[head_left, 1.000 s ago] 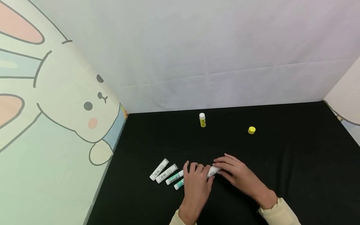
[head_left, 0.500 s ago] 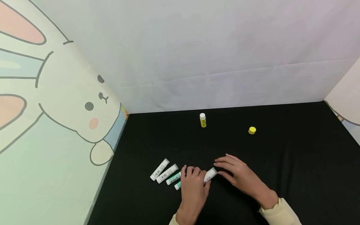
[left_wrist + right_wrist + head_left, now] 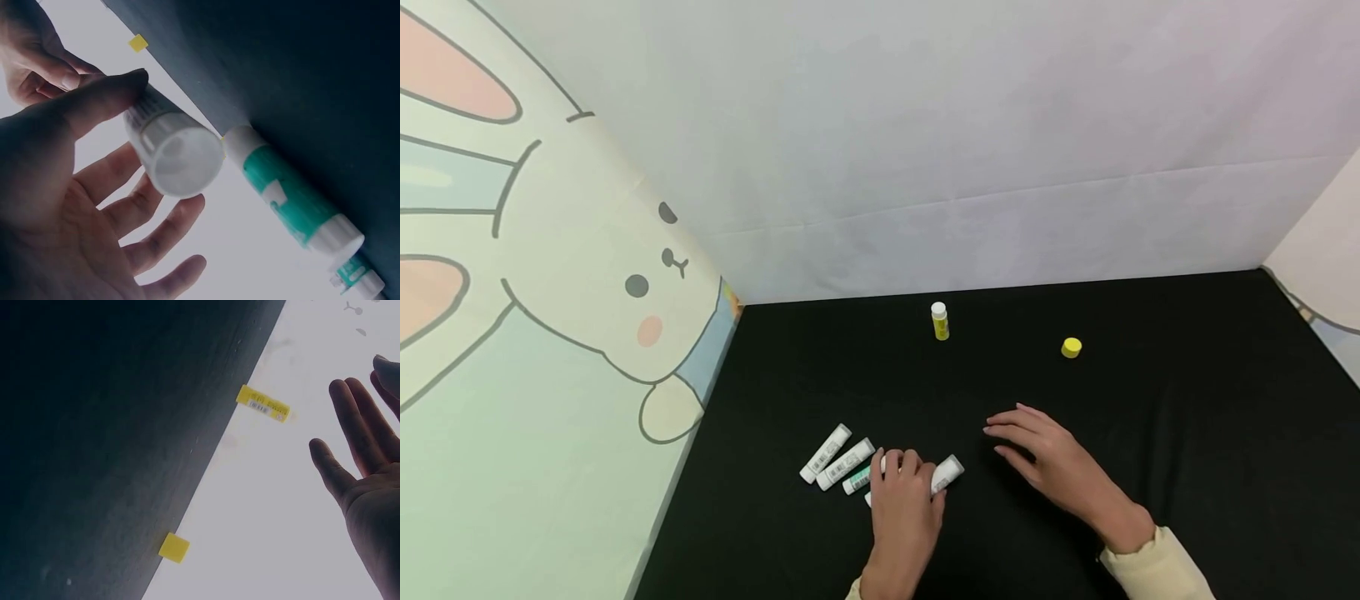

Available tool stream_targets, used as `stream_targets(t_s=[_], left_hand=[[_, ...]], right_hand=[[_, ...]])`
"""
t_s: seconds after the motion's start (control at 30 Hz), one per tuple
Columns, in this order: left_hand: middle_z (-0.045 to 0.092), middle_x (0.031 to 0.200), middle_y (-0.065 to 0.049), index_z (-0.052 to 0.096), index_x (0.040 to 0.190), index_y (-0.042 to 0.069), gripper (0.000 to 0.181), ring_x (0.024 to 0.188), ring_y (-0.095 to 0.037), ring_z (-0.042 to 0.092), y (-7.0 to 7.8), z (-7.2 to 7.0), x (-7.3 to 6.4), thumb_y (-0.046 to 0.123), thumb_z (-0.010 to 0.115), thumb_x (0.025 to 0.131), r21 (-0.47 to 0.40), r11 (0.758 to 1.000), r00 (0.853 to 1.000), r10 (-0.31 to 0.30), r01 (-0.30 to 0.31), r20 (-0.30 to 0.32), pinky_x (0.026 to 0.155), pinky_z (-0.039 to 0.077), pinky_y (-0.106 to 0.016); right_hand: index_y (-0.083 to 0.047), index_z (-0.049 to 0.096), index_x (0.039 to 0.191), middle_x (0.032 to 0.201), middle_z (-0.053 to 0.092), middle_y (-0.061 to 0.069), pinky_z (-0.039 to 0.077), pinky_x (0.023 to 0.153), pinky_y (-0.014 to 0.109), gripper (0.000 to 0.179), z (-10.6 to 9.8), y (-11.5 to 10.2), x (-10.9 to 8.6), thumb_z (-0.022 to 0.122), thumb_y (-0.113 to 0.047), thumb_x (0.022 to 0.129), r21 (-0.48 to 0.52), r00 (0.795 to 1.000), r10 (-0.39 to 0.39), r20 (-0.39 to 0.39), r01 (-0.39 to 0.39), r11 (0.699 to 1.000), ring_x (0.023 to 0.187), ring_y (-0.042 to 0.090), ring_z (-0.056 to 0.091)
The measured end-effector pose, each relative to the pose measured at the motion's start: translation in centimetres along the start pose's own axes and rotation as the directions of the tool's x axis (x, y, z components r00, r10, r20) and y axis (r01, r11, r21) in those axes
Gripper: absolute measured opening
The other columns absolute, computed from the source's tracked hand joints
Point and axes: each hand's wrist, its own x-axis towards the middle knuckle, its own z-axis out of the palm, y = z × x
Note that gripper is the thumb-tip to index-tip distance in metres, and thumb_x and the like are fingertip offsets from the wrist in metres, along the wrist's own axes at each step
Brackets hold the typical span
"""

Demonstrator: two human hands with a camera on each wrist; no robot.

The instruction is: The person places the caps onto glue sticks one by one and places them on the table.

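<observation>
Between thumb and fingers, my left hand [image 3: 901, 512] holds a white glue stick [image 3: 947, 473] low over the black table. The left wrist view shows the white end of this glue stick [image 3: 187, 164] close up. Just left of that hand lie two green-and-white glue sticks [image 3: 857, 480], partly hidden by it; a green one [image 3: 290, 197] also shows large in the left wrist view. Two white glue sticks [image 3: 846, 464] lie beyond them. My right hand [image 3: 1063, 467] hovers apart to the right, fingers loosely extended, holding nothing.
At the back of the black table [image 3: 1187, 375] a yellow glue stick [image 3: 941, 323] with a white top stands upright. Right of it sits a yellow cap [image 3: 1071, 348]. A pale cloth wall [image 3: 985, 192] rises behind the far edge, and a rabbit-print panel [image 3: 572, 333] borders the left.
My left hand has carried the white glue stick leftward towards the green ones. My right hand, at first touching its end, has come off and drawn back to the right.
</observation>
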Motion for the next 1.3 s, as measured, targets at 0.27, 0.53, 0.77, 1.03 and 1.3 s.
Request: stream_targets(t_s=[0.27, 0.53, 0.77, 1.03, 1.3], left_hand=[[0.064, 0.09, 0.001, 0.079, 0.088, 0.019, 0.034, 0.097, -0.023, 0.058, -0.6, 0.4, -0.5, 0.035, 0.1, 0.067, 0.01, 1.0, 0.999, -0.025, 0.025, 0.042, 0.102, 0.048, -0.049], [0.065, 0.091, 0.001, 0.08, 0.088, 0.019, 0.035, 0.099, -0.024, 0.058, -0.9, 0.4, -0.7, 0.036, 0.101, 0.066, -0.003, 0.999, 0.995, -0.043, 0.043, 0.092, 0.106, 0.047, -0.051], [0.068, 0.094, -0.001, 0.081, 0.087, 0.019, 0.036, 0.101, -0.026, 0.059, -0.9, 0.5, -0.7, 0.039, 0.1, 0.065, 0.051, 0.997, 0.99, -0.067, 0.061, 0.122, 0.105, 0.046, -0.05], [0.068, 0.093, -0.002, 0.081, 0.088, 0.016, 0.036, 0.101, -0.027, 0.058, -1.1, 0.5, -0.8, 0.036, 0.101, 0.065, 0.048, 0.995, 0.984, -0.094, 0.088, 0.152, 0.105, 0.046, -0.051], [0.067, 0.092, -0.003, 0.081, 0.088, 0.016, 0.036, 0.1, -0.027, 0.059, -1.2, 0.4, -1.0, 0.036, 0.1, 0.065, 0.062, 0.994, 0.985, -0.099, 0.091, 0.144, 0.105, 0.047, -0.051]], right_hand=[[-0.009, 0.078, 0.114, 0.12, 0.074, 0.002, 0.03, 0.122, 0.02, 0.047, -0.4, 0.2, -0.1, 0.09, 0.007, 0.071, -0.006, 1.0, 0.012, -0.022, -0.012, 1.0, 0.109, 0.021, 0.071], [-0.007, 0.078, 0.111, 0.119, 0.074, 0.004, 0.031, 0.122, 0.022, 0.039, -0.6, 0.4, -0.3, 0.089, 0.006, 0.076, -0.004, 1.0, 0.01, -0.012, -0.01, 1.0, 0.109, 0.022, 0.07], [-0.007, 0.079, 0.108, 0.116, 0.074, 0.004, 0.031, 0.122, 0.022, 0.047, -0.8, 0.3, -0.2, 0.091, 0.011, 0.067, -0.027, 0.999, -0.028, -0.042, 0.027, 0.999, 0.105, 0.023, 0.071], [-0.007, 0.079, 0.108, 0.116, 0.075, 0.003, 0.03, 0.122, 0.022, 0.044, -0.9, 0.4, -0.3, 0.09, 0.01, 0.068, -0.027, 0.999, -0.014, -0.032, 0.013, 1.0, 0.105, 0.023, 0.07], [-0.007, 0.079, 0.106, 0.114, 0.075, 0.003, 0.029, 0.123, 0.021, 0.042, -1.1, 0.4, -0.4, 0.09, 0.01, 0.069, -0.026, 0.999, -0.006, -0.037, 0.005, 1.0, 0.103, 0.023, 0.071]])
